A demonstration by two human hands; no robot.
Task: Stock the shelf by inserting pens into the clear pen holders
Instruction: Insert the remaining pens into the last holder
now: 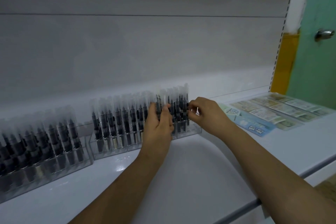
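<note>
At the lower left of the frame a clear holder (45, 158) stands on the white shelf (181, 178), packed with upright pens, dark barrels under frosted caps. It looks full, so I judge it done.

Just right of it, toward the middle, a second holder (189, 131) runs back at an angle. Its left part is filled row on row with pens (118, 120); the open slots seem to be at its right end, which is why both my hands are there.

My left hand (159, 125), at the centre of the frame, is curled round a small bundle of spare pens (157, 104), tips up, held close against the holder so the next one is within easy reach. How many it holds I cannot tell; my fingers hide the barrels.

My right hand (203, 112), just right of centre, has thumb and fingertips pinched on a pen at the holder's right end, likely steering it down into a slot. Motion blur hides the exact slot. The two hands are near each other but not touching.

Further right, flat printed packets (263, 112) lie on the shelf, and a green door (312, 42) fills the upper right edge.
</note>
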